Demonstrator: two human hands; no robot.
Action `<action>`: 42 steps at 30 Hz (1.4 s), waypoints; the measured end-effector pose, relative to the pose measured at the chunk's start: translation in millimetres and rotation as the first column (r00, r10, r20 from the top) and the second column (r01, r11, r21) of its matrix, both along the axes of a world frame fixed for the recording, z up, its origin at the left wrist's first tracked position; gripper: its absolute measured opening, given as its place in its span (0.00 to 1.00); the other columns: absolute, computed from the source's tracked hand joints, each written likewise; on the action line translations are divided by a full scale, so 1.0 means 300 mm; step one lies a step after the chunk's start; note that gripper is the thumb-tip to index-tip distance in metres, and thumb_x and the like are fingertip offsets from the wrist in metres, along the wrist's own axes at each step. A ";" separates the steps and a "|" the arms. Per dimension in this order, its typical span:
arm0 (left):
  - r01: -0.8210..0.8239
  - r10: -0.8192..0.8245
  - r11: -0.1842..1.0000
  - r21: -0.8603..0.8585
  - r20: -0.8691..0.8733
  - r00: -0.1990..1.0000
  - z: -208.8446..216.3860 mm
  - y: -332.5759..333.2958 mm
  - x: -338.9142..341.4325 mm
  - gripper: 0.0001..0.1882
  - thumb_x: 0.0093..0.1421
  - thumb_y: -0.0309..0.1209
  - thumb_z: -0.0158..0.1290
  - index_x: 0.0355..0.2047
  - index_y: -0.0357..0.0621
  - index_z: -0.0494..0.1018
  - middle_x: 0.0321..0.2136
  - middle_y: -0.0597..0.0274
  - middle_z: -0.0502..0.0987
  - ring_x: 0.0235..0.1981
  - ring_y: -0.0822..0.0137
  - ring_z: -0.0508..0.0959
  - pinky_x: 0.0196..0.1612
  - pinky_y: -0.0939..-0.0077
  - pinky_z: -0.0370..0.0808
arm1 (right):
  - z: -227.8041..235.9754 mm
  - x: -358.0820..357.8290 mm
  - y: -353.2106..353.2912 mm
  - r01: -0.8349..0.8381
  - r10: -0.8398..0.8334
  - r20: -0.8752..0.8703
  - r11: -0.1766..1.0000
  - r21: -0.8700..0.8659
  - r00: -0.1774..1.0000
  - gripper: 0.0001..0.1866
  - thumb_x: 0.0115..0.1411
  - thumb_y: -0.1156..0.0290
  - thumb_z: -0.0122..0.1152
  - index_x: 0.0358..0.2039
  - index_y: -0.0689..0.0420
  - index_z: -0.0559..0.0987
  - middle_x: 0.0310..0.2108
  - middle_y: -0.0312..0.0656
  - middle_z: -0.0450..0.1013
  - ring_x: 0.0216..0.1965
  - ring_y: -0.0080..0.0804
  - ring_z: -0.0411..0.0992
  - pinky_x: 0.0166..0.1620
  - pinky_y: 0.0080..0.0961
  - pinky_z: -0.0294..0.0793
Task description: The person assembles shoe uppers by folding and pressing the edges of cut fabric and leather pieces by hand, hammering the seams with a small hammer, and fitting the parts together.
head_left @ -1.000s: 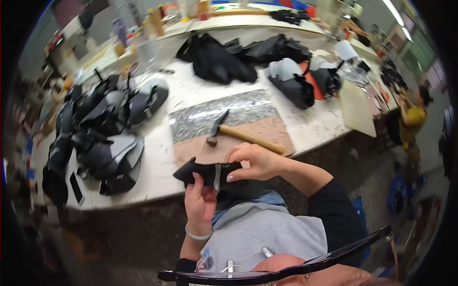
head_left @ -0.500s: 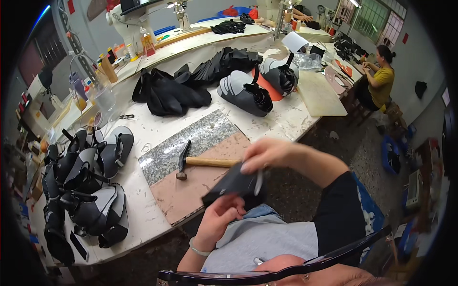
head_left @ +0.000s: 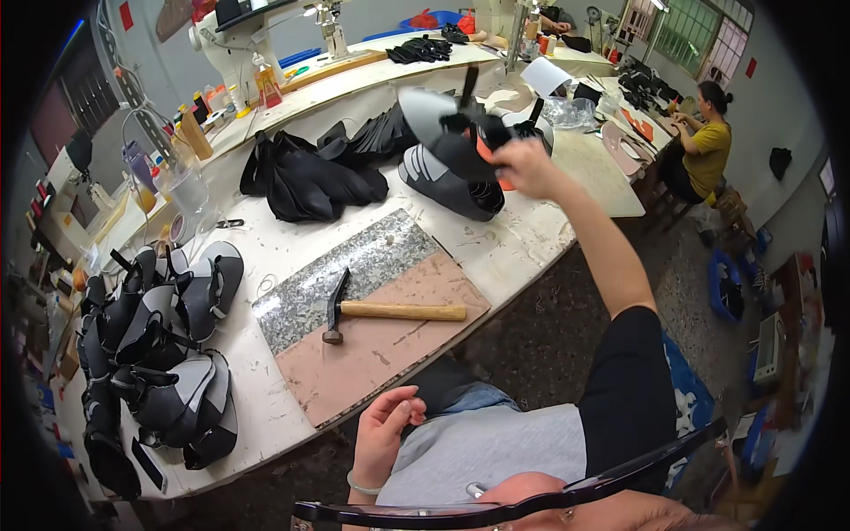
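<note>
A grey-and-black shoe upper (head_left: 426,117), smeared by motion, hangs from my right hand (head_left: 524,166), whose fingers are closed on its edge. It is held over a nested stack of shoe uppers (head_left: 440,181) at the far side of the table. Beside my lap, my left hand (head_left: 388,431) is loosely curled with fingers apart and nothing visible in it. A hammer (head_left: 403,310) with a wooden handle rests on a pinkish board (head_left: 354,363), its dark head toward the left. Behind the board lies a speckled stone slab (head_left: 332,274).
More grey-and-black shoe uppers (head_left: 173,389) are heaped at the table's left. Black cut pieces (head_left: 310,181) lie at the back. A pale cutting board (head_left: 598,181) covers the far right corner. Sewing machines (head_left: 226,44) stand behind. A person in a yellow top (head_left: 708,146) sits at the right.
My right hand has swung up and away from my lap with the shoe upper, over the far stack. The left hand has let go of it and dropped slightly.
</note>
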State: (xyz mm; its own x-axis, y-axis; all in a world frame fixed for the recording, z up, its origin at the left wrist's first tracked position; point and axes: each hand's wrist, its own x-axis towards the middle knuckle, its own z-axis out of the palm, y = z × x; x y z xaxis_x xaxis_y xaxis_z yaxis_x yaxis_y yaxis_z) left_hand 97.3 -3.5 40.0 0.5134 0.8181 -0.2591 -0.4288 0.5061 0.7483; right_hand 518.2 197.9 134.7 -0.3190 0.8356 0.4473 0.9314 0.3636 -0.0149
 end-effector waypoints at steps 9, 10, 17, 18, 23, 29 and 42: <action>-0.073 0.069 0.995 -0.061 -0.052 0.996 -0.037 -0.002 -0.011 0.13 0.64 0.26 0.48 0.47 0.33 0.70 0.33 0.58 0.76 0.33 0.71 0.74 0.40 0.78 0.72 | -0.341 -0.078 -0.179 0.153 -0.148 -0.090 0.987 0.052 0.985 0.07 0.51 0.73 0.58 0.33 0.53 0.77 0.30 0.35 0.74 0.37 0.34 0.71 0.42 0.33 0.64; -0.045 0.042 0.997 -0.056 -0.040 0.998 -0.040 0.010 -0.003 0.13 0.64 0.26 0.49 0.47 0.33 0.70 0.34 0.58 0.77 0.33 0.72 0.75 0.40 0.79 0.72 | -0.373 -0.069 -0.187 0.160 -0.155 -0.090 0.986 0.051 0.984 0.07 0.51 0.73 0.58 0.33 0.53 0.77 0.30 0.35 0.74 0.37 0.34 0.71 0.42 0.33 0.64; -0.050 0.049 0.995 -0.083 -0.019 0.999 -0.090 0.003 -0.002 0.13 0.64 0.26 0.48 0.47 0.33 0.70 0.34 0.58 0.77 0.33 0.72 0.75 0.40 0.79 0.72 | -0.486 -0.159 -0.199 0.323 -0.329 0.005 0.929 0.182 0.944 0.15 0.49 0.60 0.63 0.37 0.53 0.75 0.30 0.38 0.73 0.36 0.33 0.71 0.50 0.52 0.53; -0.037 0.035 0.995 -0.090 -0.027 0.999 -0.095 -0.004 -0.003 0.13 0.64 0.26 0.48 0.47 0.33 0.70 0.34 0.58 0.77 0.33 0.72 0.75 0.40 0.79 0.72 | -0.481 -0.179 -0.186 0.314 -0.325 0.024 0.928 0.200 0.945 0.15 0.49 0.59 0.64 0.35 0.52 0.75 0.29 0.37 0.73 0.36 0.33 0.71 0.50 0.51 0.53; -0.030 0.026 0.993 -0.118 -0.033 0.999 -0.107 -0.023 -0.001 0.13 0.64 0.26 0.49 0.47 0.33 0.71 0.34 0.58 0.77 0.33 0.72 0.75 0.40 0.79 0.73 | -0.473 -0.192 -0.107 0.277 -0.253 -0.128 0.935 0.223 0.959 0.11 0.51 0.60 0.64 0.28 0.52 0.75 0.22 0.34 0.71 0.29 0.32 0.71 0.41 0.38 0.55; -0.034 0.032 0.990 -0.138 -0.018 0.999 -0.114 -0.025 -0.003 0.13 0.63 0.26 0.49 0.47 0.34 0.71 0.34 0.58 0.77 0.33 0.72 0.75 0.40 0.79 0.73 | -0.416 -0.229 -0.033 0.329 -0.238 -0.311 0.900 0.285 0.920 0.13 0.50 0.64 0.65 0.35 0.54 0.76 0.26 0.36 0.72 0.33 0.34 0.70 0.39 0.35 0.57; -0.057 0.050 0.991 -0.124 -0.057 0.997 -0.134 -0.014 -0.065 0.14 0.64 0.28 0.50 0.48 0.35 0.70 0.34 0.61 0.74 0.35 0.73 0.73 0.40 0.79 0.72 | -0.627 -0.085 0.145 0.418 -0.429 -0.050 0.840 0.345 0.902 0.33 0.60 0.60 0.50 0.65 0.53 0.57 0.67 0.44 0.50 0.68 0.41 0.44 0.64 0.56 0.36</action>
